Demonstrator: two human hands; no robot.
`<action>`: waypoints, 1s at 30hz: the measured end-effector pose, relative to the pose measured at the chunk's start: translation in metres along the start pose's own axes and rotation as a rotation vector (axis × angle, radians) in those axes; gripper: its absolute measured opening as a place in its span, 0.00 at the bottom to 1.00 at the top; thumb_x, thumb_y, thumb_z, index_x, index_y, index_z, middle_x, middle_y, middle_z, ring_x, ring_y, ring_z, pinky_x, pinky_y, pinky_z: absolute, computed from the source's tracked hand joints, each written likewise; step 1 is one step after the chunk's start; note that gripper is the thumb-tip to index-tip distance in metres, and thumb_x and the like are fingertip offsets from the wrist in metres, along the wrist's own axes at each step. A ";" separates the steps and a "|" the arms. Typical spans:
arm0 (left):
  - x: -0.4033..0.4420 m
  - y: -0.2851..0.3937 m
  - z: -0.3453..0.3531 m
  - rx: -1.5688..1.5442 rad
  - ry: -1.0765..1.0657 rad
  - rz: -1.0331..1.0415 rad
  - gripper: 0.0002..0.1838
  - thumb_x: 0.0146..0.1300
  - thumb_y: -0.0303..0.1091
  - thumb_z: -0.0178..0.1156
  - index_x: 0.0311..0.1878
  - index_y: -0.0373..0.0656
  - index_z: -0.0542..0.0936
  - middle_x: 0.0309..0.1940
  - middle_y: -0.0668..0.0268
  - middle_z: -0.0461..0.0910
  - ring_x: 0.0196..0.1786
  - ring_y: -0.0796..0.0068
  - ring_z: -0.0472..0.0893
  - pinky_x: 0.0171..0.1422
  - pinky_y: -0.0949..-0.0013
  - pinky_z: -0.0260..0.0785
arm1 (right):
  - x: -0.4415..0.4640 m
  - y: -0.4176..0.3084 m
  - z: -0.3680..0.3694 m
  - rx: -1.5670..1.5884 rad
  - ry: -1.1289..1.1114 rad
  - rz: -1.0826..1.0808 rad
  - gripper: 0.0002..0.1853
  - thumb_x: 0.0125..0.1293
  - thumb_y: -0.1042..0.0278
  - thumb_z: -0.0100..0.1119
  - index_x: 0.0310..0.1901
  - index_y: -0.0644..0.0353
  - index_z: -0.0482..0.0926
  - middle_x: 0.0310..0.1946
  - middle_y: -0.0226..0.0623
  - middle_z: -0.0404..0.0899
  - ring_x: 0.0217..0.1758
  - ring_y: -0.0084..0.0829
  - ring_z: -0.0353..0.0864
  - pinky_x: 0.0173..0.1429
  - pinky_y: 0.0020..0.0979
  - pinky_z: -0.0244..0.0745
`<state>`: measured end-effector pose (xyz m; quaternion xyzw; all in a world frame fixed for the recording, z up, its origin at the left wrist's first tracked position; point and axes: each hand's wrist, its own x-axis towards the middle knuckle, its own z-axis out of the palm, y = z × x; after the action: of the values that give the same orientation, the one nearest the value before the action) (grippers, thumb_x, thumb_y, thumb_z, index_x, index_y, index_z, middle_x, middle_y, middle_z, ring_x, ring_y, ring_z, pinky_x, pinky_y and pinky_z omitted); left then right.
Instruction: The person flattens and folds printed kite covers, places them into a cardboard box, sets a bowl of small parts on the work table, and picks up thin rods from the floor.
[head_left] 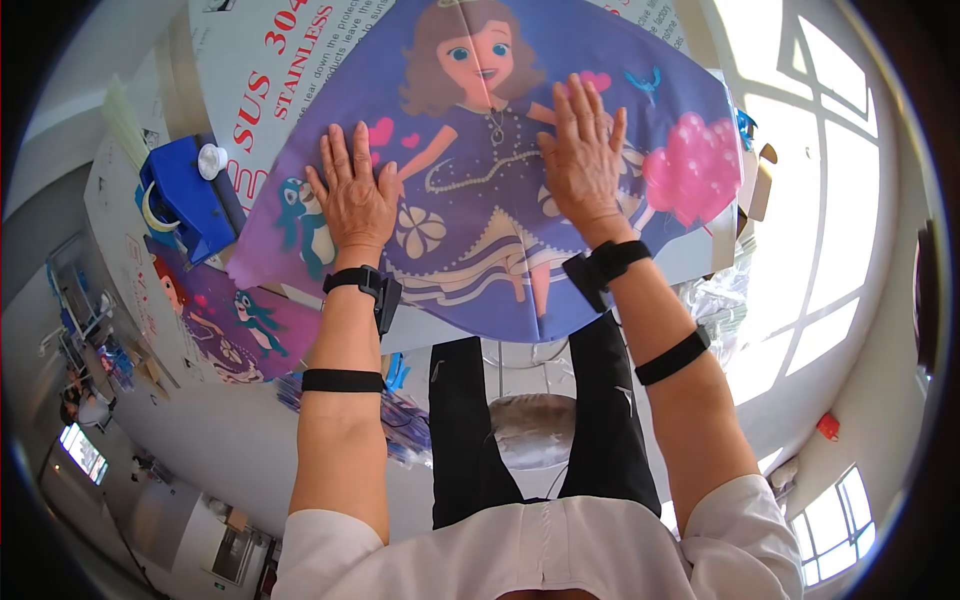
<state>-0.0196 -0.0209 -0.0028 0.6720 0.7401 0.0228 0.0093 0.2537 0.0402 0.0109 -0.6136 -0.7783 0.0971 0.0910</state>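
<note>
Spread over the work surface is a purple printed sheet (470,235) showing a cartoon princess, pink hearts and pink balloons, with a crease down its middle. My left hand (357,195) lies flat on its left part, beside the printed blue animal. Further up and to the right, my right hand (585,155) rests flat on the sheet, fingers stretched out. Neither hand grips anything. A second printed sheet (225,325) with a similar picture shows at the lower left, partly covered by the first. Close to the left edge stands a blue tape dispenser (190,195) with a white knob.
White board with red lettering (270,90) lies beneath the sheet. Clear plastic wrapping (725,300) sits at the right, near a brown cardboard piece (763,182). A metal stool (535,430) is between my legs. Purple packets (395,425) lie below the table edge.
</note>
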 end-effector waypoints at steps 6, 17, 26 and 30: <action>0.000 -0.004 0.006 -0.001 0.027 0.023 0.33 0.71 0.52 0.45 0.76 0.57 0.52 0.76 0.57 0.49 0.78 0.56 0.49 0.76 0.41 0.38 | -0.057 -0.081 0.028 0.233 -0.176 -0.203 0.33 0.67 0.51 0.50 0.72 0.52 0.59 0.75 0.33 0.53 0.79 0.34 0.47 0.79 0.50 0.31; -0.005 0.003 0.005 0.008 0.088 -0.032 0.34 0.69 0.48 0.51 0.75 0.51 0.55 0.75 0.55 0.53 0.77 0.55 0.52 0.76 0.41 0.40 | -0.117 0.021 -0.006 -0.054 -0.205 0.115 0.33 0.68 0.50 0.48 0.74 0.43 0.56 0.77 0.31 0.48 0.80 0.37 0.42 0.78 0.54 0.23; -0.093 0.194 -0.003 -0.416 -0.147 0.122 0.35 0.67 0.46 0.53 0.74 0.45 0.58 0.75 0.52 0.54 0.77 0.55 0.51 0.77 0.43 0.37 | -0.120 0.027 0.002 -0.035 -0.174 0.099 0.31 0.69 0.49 0.46 0.73 0.41 0.57 0.77 0.30 0.48 0.80 0.37 0.42 0.78 0.54 0.24; -0.115 0.106 -0.008 -0.161 -0.139 0.013 0.38 0.66 0.53 0.52 0.75 0.47 0.56 0.76 0.54 0.51 0.78 0.53 0.50 0.77 0.43 0.33 | -0.119 0.025 -0.002 -0.025 -0.165 0.096 0.31 0.70 0.49 0.46 0.73 0.41 0.57 0.76 0.31 0.49 0.80 0.37 0.43 0.78 0.54 0.24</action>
<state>0.0967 -0.1257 0.0084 0.6737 0.7292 0.0356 0.1147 0.3051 -0.0695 0.0035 -0.6412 -0.7540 0.1420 0.0141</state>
